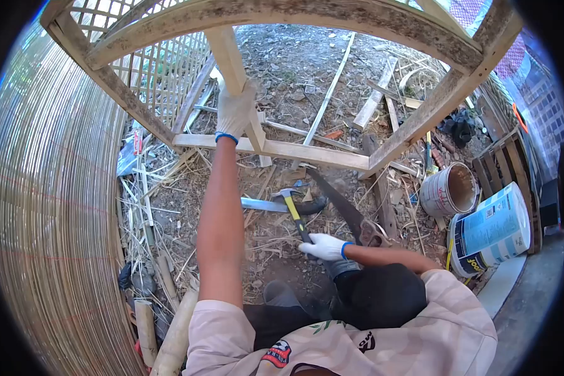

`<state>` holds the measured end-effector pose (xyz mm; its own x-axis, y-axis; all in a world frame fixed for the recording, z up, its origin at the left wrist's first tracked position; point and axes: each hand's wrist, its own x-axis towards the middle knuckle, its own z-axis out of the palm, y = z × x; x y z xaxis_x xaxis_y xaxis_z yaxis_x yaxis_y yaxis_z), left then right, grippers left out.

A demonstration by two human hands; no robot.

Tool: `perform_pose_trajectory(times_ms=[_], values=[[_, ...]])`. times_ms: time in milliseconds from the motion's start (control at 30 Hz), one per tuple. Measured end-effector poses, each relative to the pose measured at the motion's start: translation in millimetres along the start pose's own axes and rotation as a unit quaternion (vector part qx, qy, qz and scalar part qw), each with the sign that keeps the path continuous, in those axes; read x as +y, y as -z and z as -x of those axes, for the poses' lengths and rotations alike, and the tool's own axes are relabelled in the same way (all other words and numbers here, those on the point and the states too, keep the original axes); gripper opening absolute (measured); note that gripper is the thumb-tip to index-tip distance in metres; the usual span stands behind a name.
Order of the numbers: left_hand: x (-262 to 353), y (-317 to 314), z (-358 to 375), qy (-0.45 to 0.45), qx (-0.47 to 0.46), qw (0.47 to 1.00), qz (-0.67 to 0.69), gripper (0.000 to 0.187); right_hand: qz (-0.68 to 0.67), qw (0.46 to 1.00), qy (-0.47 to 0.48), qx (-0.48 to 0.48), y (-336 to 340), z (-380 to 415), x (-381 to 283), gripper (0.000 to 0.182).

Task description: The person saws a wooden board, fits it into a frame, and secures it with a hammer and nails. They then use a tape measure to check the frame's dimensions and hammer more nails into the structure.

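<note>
Pale shirt front (432, 338) lies nearest the camera. Left hand (235, 114), gloved: closed around a wooden upright (226, 56) within the timber frame (282, 14). Right hand (326, 247), gloved: gripping the hammer (296, 218) low on its handle, head over the ground between the knees and frame. Assessment: hammer likely head-heavy and rigid; the lower handle suits swinging, nearer the head gives finer control. Upright appears stiff, fairly light, rough-edged; mid-length hold is sound, glove advisable against splinters. Beyond the right hand lies a handsaw (338, 199); farther out, two buckets (437, 195) beside slatted wood (512, 164).
</note>
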<state>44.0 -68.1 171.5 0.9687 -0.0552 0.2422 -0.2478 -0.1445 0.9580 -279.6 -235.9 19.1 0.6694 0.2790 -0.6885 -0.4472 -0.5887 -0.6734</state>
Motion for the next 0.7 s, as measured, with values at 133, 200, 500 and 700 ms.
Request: perform_pose_trajectory(times_ms=[133, 200, 500, 700], values=[[14, 8, 8, 0.021, -0.013, 0.998, -0.057, 0.033, 0.039, 0.999, 0.017, -0.017, -18, -3, 14, 0.05], [7, 13, 8, 0.004, -0.023, 0.997, -0.075, 0.04, 0.044, 0.999, 0.031, 0.006, -26, -6, 21, 0.049], [0, 64, 73, 0.015, -0.189, 0.951, -0.246, 0.045, -0.259, 0.965, 0.014, 0.051, -42, -27, 45, 0.029], [-24, 136, 197, 0.188, -0.45, 0.768, -0.414, 0.049, -0.107, 0.993, 0.052, 0.02, -22, -9, 35, 0.051]])
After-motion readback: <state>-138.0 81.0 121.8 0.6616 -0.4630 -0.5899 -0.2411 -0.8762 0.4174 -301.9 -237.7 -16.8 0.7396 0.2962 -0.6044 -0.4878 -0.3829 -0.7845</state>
